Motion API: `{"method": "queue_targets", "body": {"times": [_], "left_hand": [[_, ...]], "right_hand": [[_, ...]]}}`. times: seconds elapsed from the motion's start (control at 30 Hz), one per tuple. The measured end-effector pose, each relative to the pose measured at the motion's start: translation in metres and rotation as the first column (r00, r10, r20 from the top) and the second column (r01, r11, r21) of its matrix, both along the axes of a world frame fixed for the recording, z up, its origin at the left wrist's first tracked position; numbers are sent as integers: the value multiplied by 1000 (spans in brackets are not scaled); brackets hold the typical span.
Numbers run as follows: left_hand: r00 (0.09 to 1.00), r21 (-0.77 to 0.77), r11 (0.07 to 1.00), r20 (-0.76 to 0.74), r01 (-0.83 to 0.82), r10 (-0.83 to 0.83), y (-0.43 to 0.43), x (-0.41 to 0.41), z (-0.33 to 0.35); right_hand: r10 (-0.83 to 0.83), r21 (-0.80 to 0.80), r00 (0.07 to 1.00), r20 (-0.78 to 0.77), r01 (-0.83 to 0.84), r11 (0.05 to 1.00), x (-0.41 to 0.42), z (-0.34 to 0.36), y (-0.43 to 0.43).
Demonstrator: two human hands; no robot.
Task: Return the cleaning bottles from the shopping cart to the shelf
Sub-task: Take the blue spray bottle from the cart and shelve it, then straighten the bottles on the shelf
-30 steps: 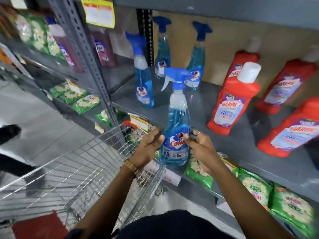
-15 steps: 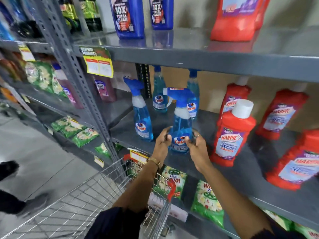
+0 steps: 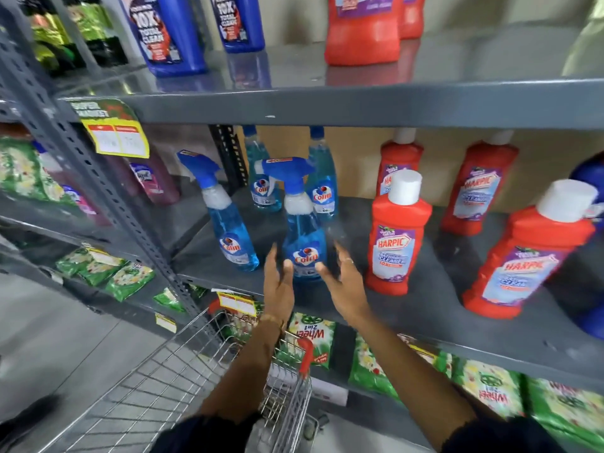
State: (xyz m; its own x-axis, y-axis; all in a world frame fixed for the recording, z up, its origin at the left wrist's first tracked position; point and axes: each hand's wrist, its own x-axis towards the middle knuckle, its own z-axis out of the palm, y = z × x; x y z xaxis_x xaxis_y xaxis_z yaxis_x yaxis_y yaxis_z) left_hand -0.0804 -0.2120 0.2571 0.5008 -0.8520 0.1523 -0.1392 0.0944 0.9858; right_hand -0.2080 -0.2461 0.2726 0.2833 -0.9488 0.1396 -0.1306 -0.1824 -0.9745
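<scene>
A blue Colin spray bottle [image 3: 303, 230] stands upright near the front of the grey middle shelf [image 3: 421, 308]. My left hand [image 3: 277, 282] and my right hand [image 3: 346, 282] hover on either side of its base, fingers spread, holding nothing. Another Colin spray bottle [image 3: 228, 230] stands just to its left, and two more [image 3: 264, 188] [image 3: 322, 188] stand behind it. The wire shopping cart [image 3: 183, 371] sits below my arms against the shelving.
Red Harpic bottles [image 3: 397, 233] [image 3: 526, 253] stand to the right on the same shelf. Blue and red bottles [image 3: 170, 34] fill the upper shelf. Green detergent packets [image 3: 310, 338] lie on the lower shelf. A grey upright post [image 3: 108, 188] stands left.
The spray bottle went from held above the cart to standing on the shelf. Both hands have let go of it and drawn back slightly with fingers spread.
</scene>
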Motion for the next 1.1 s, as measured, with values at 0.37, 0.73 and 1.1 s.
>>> {"method": "queue_targets", "body": {"times": [0.37, 0.73, 1.1], "left_hand": [[319, 89, 899, 916, 428, -243, 57, -160, -51], [142, 317, 904, 919, 288, -368, 32, -216, -55], [227, 286, 919, 909, 270, -349, 40, -258, -56]], "right_hand": [[-854, -169, 517, 54, 848, 502, -175, -35, 31], [-779, -67, 624, -57, 777, 626, -212, -40, -9], [-601, 4, 799, -19, 602, 799, -233, -40, 4]]}}
